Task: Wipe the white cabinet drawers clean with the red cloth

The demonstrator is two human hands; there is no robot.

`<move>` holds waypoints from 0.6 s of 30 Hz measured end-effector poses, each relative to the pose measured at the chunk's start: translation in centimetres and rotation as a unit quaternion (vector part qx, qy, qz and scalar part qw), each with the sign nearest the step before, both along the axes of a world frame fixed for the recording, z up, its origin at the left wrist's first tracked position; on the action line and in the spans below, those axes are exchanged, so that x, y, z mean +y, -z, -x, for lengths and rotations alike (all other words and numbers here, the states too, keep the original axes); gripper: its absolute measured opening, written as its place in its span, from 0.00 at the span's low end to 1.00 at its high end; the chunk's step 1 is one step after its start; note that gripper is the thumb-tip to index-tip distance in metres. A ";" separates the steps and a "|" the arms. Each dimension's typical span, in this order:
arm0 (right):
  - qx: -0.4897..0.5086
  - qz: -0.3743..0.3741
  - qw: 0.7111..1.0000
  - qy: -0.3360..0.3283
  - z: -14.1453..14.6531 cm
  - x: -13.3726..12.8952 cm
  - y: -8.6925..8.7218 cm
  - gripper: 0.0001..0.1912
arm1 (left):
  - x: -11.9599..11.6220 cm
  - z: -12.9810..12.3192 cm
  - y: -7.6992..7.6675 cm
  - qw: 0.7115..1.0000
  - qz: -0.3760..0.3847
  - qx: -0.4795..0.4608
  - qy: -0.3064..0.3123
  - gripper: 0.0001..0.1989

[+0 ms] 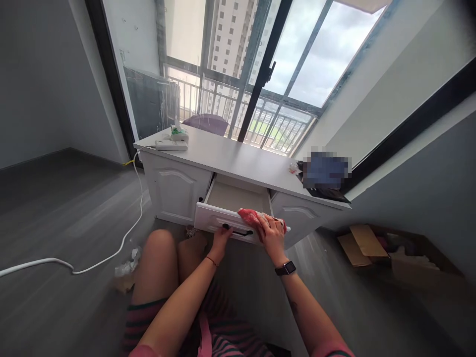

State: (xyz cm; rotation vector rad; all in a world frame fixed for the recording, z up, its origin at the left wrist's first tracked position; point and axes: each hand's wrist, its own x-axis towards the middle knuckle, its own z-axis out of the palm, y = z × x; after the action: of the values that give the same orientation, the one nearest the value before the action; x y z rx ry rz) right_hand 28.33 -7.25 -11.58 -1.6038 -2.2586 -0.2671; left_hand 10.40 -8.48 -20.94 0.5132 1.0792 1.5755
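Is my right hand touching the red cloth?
Touching. The head view shows the right hand spread directly over the red cloth, with no gap visible.

Red cloth, white drawer, black handle, dark-striped pink clothing, grey floor

"Where are we looking from?"
"From our own head, facing forward and down: the desk near below us, the windows farther off behind it."

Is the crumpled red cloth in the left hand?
No, the right hand holds the red cloth on the white drawer front; the left hand holds its black handle.
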 end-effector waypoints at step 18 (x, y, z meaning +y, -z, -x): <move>0.259 -0.248 0.933 0.030 -3.0 1.2 11.0 0.22 | 0.7 -1.0 0.5 0.995 0.011 -0.097 -0.029 0.22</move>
State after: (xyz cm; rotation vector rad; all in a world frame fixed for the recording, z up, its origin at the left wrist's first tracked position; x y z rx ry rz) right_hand 31.36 -6.09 -22.61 -1.2830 -1.5851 -0.3481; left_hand 11.38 -7.76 -21.45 0.3095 0.9704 1.6252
